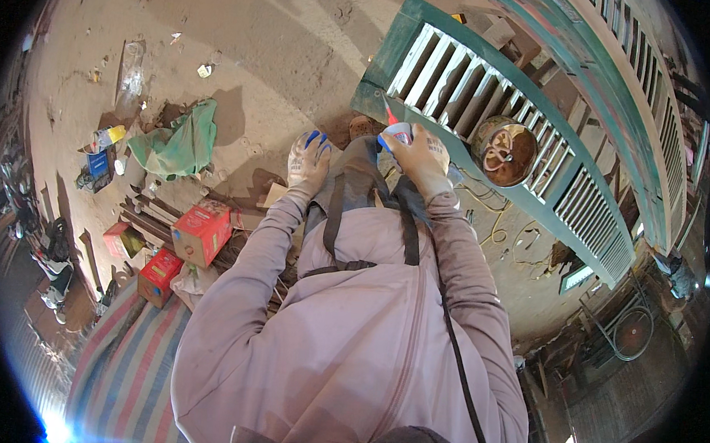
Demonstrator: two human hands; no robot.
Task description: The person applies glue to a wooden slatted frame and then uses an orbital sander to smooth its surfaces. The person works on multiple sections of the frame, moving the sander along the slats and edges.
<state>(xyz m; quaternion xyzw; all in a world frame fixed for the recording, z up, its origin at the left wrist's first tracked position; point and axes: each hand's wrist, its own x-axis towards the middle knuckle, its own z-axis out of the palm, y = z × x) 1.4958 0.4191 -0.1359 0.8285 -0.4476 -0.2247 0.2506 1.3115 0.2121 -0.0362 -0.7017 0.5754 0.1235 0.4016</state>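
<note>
My right hand [423, 155] grips a small white glue bottle [397, 131] with a red pointed nozzle and blue label, its tip aimed at the near corner of a green louvred wooden shutter [487, 93] lying on the ground. My left hand [309, 158], in a pale glove with blue fingertips, hangs over the dirt floor beside my knee; I cannot tell whether it holds anything. My lilac sleeves and a dark strap across my chest fill the lower middle.
A round tin [507, 153] of brown stuff sits on the shutter. Two red cardboard boxes [202, 231] [159, 276], a green cloth [180, 144], bottles and scraps lie at left. A striped mat [127, 362] is lower left. A second shutter [638, 91] stands at right.
</note>
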